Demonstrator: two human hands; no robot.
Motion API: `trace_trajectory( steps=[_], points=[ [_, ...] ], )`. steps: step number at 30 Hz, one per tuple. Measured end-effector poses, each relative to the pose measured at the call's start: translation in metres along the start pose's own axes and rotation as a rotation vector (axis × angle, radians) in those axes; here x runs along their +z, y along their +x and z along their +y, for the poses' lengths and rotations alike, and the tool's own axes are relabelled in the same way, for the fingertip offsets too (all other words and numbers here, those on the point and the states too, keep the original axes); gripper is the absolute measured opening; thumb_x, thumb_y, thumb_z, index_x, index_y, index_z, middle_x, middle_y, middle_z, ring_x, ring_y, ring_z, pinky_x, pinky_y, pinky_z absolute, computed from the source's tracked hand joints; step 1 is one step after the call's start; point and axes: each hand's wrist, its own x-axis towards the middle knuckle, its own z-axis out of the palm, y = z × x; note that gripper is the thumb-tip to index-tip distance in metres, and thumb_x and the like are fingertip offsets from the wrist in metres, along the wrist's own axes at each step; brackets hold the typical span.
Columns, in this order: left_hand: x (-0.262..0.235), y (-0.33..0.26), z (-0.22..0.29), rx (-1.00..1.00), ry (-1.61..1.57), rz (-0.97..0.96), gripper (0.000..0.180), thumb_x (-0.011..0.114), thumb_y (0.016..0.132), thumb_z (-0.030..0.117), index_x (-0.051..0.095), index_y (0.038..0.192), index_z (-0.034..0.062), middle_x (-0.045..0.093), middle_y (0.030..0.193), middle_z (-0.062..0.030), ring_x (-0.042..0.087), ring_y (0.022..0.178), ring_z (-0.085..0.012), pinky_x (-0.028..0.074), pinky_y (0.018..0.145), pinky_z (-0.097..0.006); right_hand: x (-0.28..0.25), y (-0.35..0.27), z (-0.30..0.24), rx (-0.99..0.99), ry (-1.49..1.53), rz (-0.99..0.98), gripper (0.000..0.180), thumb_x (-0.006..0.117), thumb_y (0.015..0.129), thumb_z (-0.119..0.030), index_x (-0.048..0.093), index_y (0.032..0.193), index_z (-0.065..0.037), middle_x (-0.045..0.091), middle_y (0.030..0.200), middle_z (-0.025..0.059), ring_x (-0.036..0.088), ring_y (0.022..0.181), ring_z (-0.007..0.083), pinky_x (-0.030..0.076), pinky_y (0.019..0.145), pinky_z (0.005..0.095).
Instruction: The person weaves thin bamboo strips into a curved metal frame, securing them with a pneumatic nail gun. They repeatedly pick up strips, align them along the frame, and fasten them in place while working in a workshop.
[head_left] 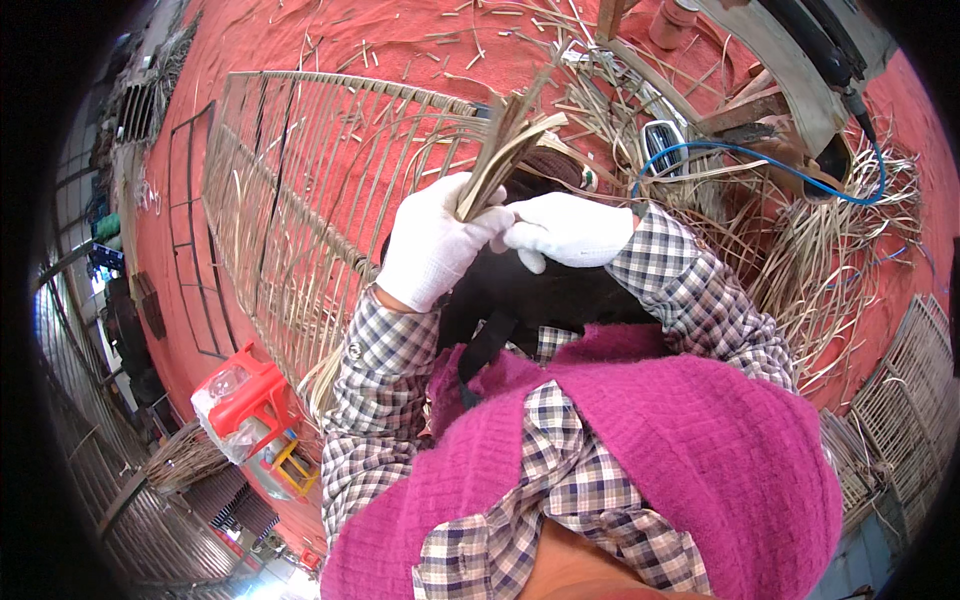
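Observation:
In front of my chest, my left hand (435,240), in a white knit glove, is closed around a bundle of flat tan and brown cane strips (500,160). The strips fan upward out of the fist, and a few curve off to the left. My right hand (572,228), gloved the same way, meets the left one with its fingers bent at the base of the bundle. Whatever lies between those right fingertips is hidden. Just left of my hands leans a large lattice panel (335,236) of thin cane rods, with a wrapped bar across it.
Loose strips (815,265) lie in a tangled pile at the right, with a blue hose (745,145) running over them to a black tool (815,45). Offcuts are scattered across the red floor covering (345,35). A red stool (262,385) stands at lower left.

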Motion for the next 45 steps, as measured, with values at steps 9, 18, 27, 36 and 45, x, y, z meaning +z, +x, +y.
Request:
trace_trajectory(
  steps=[9, 18, 27, 36, 45],
  points=[
    [-0.01, 0.024, -0.017, 0.18, 0.032, 0.223, 0.024, 0.069, 0.082, 0.014, 0.063, 0.1, 0.0002, 0.065, 0.088, -0.0028, 0.059, 0.078, -0.009, 0.047, 0.072, -0.024, 0.004, 0.007, 0.031, 0.052, 0.234, 0.47, 0.019, 0.055, 0.089, -0.021, 0.061, 0.096, -0.004, 0.058, 0.072, 0.0006, 0.05, 0.06, 0.0077, 0.042, 0.056, 0.0234],
    [-0.009, 0.04, -0.029, 0.005, 0.003, 0.27, 0.024, 0.067, 0.084, 0.018, 0.065, 0.101, 0.0026, 0.064, 0.076, -0.0029, 0.055, 0.058, -0.0084, 0.044, 0.053, -0.024, 0.003, 0.032, 0.06, 0.045, 0.345, 0.561, 0.031, 0.053, 0.09, -0.02, 0.06, 0.113, 0.0, 0.057, 0.071, 0.0015, 0.049, 0.058, 0.0087, 0.04, 0.051, 0.0232],
    [-0.01, 0.042, -0.021, -0.07, -0.059, 0.167, 0.022, 0.067, 0.085, 0.026, 0.06, 0.087, 0.0052, 0.048, 0.056, 0.0027, 0.042, 0.042, -0.0064, 0.033, 0.04, -0.023, 0.005, 0.033, 0.051, 0.054, 0.326, 0.566, 0.026, 0.053, 0.089, -0.018, 0.063, 0.103, 0.002, 0.058, 0.07, 0.0022, 0.052, 0.065, 0.0101, 0.042, 0.061, 0.0249],
    [-0.007, 0.043, -0.026, -0.084, -0.102, 0.174, 0.019, 0.066, 0.085, 0.021, 0.064, 0.094, 0.0047, 0.051, 0.063, 0.0036, 0.041, 0.047, -0.0048, 0.032, 0.043, -0.022, -0.004, 0.039, 0.045, 0.022, 0.174, 0.484, 0.02, 0.052, 0.087, -0.017, 0.06, 0.08, 0.001, 0.059, 0.068, 0.0035, 0.053, 0.064, 0.0122, 0.042, 0.063, 0.0263],
    [-0.006, 0.041, -0.024, -0.066, -0.106, 0.175, 0.022, 0.066, 0.086, 0.025, 0.062, 0.092, 0.0042, 0.049, 0.058, 0.0025, 0.042, 0.043, -0.0063, 0.033, 0.04, -0.023, 0.003, 0.036, 0.053, -0.094, -0.006, 0.558, 0.025, 0.052, 0.087, -0.023, 0.061, 0.083, 0.0, 0.061, 0.073, 0.0087, 0.06, 0.073, 0.0194, 0.046, 0.069, 0.0332]
  ],
)
